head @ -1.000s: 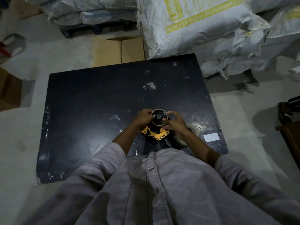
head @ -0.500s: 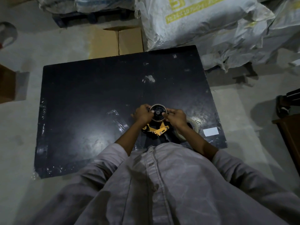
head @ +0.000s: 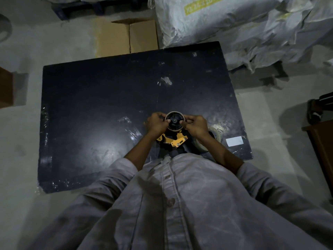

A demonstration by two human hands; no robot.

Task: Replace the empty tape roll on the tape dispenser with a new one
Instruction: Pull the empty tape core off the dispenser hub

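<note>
A yellow and black tape dispenser (head: 172,139) lies on the black table (head: 100,98) close to my body. On its black wheel sits the empty brown cardboard roll (head: 174,113). My left hand (head: 156,123) pinches the roll's left rim with thumb and curled fingers. From the other side my right hand (head: 195,125) pinches the right rim. A new roll of clear tape (head: 215,135) lies on the table just right of my right wrist, partly hidden by my forearm.
A white label (head: 234,142) is stuck near the table's right front corner. Scraps of clear tape (head: 132,131) lie left of my hands. A cardboard box (head: 129,37) and large white sacks (head: 243,22) stand behind the table. A brown box (head: 6,87) stands at far left.
Both hands stay on the empty roll at the dispenser's wheel. The view has shifted slightly, so the table sits lower and nearer in frame.
</note>
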